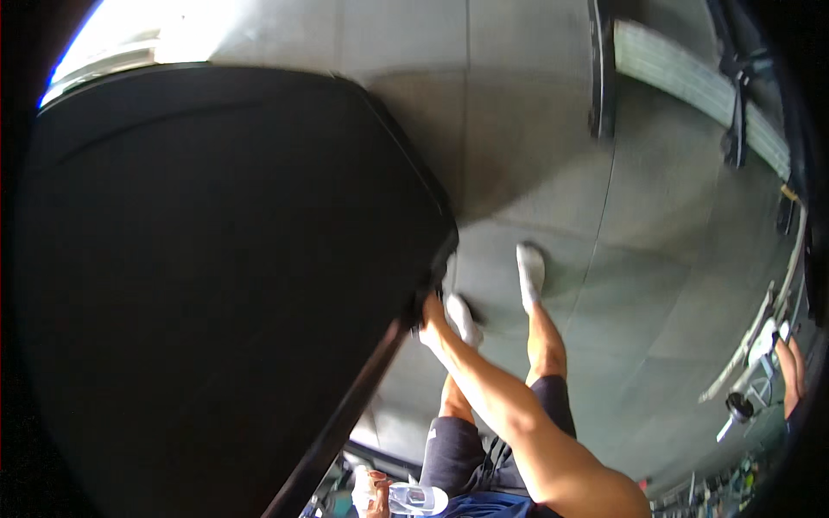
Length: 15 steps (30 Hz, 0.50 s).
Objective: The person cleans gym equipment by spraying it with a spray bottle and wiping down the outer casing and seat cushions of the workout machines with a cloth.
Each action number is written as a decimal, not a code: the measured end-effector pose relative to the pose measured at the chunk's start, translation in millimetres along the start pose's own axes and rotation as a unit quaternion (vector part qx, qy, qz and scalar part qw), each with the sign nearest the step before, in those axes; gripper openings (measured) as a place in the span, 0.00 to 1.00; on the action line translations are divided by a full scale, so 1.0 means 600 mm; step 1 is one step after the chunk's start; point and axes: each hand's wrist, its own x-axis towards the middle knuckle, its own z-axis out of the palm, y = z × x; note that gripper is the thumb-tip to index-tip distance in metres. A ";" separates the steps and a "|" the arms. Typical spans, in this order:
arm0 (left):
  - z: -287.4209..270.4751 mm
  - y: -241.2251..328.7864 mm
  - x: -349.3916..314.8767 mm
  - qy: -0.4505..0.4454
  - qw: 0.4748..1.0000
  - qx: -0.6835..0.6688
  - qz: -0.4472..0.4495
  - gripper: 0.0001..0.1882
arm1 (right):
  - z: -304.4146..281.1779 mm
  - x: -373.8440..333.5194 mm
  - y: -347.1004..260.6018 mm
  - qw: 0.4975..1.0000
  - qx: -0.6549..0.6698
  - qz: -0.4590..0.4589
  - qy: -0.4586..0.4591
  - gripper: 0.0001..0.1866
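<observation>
Plainly, right hand (430,319) touches black panel (224,259); left hand (378,495) holds bottle (418,499).

9 o'clock: broad black panel (216,259), matt, smooth. Toward 7: its dark edge bar (356,395), semi-gloss, metal or plastic unclear. 3 o'clock: grey floor tiles (652,285), smooth, low sheen. 6 o'clock: transparent bottle (420,499), glossy plastic by look; shorts (453,445), matt cloth; blue shirt (488,504), cloth.

Bright glare (199,28) at upper left meets the gray tiled floor (665,298).
</observation>
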 end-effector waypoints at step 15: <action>-0.053 -0.019 -0.099 0.297 0.914 -0.222 0.163 0.09 | 0.214 -0.940 0.085 0.169 -0.513 -0.680 -0.496 0.16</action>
